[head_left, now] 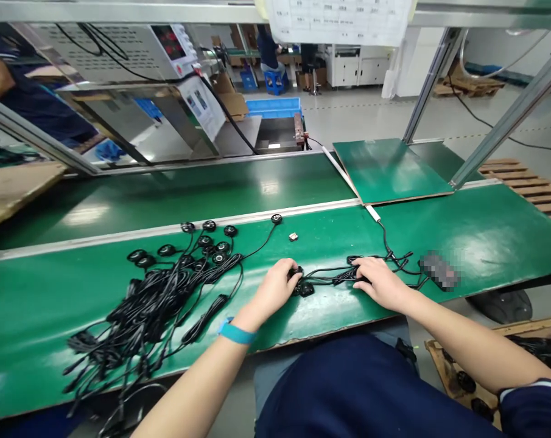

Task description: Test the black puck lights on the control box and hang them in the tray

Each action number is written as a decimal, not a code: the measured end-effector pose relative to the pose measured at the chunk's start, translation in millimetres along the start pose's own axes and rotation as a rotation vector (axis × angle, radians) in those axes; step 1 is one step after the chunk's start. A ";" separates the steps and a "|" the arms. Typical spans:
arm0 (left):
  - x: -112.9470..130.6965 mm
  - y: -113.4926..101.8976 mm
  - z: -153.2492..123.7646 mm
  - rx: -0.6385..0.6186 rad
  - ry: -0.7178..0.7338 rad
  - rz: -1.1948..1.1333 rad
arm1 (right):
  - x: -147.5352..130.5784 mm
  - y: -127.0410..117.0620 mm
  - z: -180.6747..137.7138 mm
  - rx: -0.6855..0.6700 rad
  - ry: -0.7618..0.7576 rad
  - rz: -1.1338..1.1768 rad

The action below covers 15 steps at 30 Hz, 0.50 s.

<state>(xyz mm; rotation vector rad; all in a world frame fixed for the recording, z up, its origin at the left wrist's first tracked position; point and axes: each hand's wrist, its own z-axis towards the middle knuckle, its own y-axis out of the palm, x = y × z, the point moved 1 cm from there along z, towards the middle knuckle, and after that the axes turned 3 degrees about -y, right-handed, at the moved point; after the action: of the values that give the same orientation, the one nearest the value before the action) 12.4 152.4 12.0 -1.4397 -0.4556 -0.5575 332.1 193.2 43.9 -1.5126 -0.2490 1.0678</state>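
While pinching a black piece [296, 272] in the left hand [277, 286], curled the right hand [382, 283] over cables [343, 277] with unclear grip — probably best without tugging.

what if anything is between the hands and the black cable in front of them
Nothing visible: the left hand is at the round black pieces, the right hand at the black cable.
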 end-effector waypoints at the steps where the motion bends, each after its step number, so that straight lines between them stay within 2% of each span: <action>1: -3.2 -1.9 -1.6 0.005 -0.031 -0.034 | -2.8 -2.7 3.8 -0.019 0.014 0.009; 5: -11.1 -4.9 10.9 0.101 -0.073 -0.062 | -7.1 -16.0 28.1 -0.098 0.119 0.015; 9: -15.6 -2.0 34.5 0.243 -0.051 0.038 | 3.0 -25.1 66.6 -0.121 0.088 -0.194; 12: -19.6 3.0 47.0 0.216 -0.081 0.117 | 19.8 -21.2 90.3 -0.160 0.062 -0.361; 15: -21.1 4.2 45.3 0.180 -0.084 0.125 | 33.5 -11.3 90.1 -0.163 0.051 -0.397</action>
<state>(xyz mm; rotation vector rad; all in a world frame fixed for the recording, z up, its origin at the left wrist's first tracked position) 0.0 199.5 -0.2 -1.3118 -0.4667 -0.3479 289.9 280.0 49.7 -1.5502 -0.5861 0.7040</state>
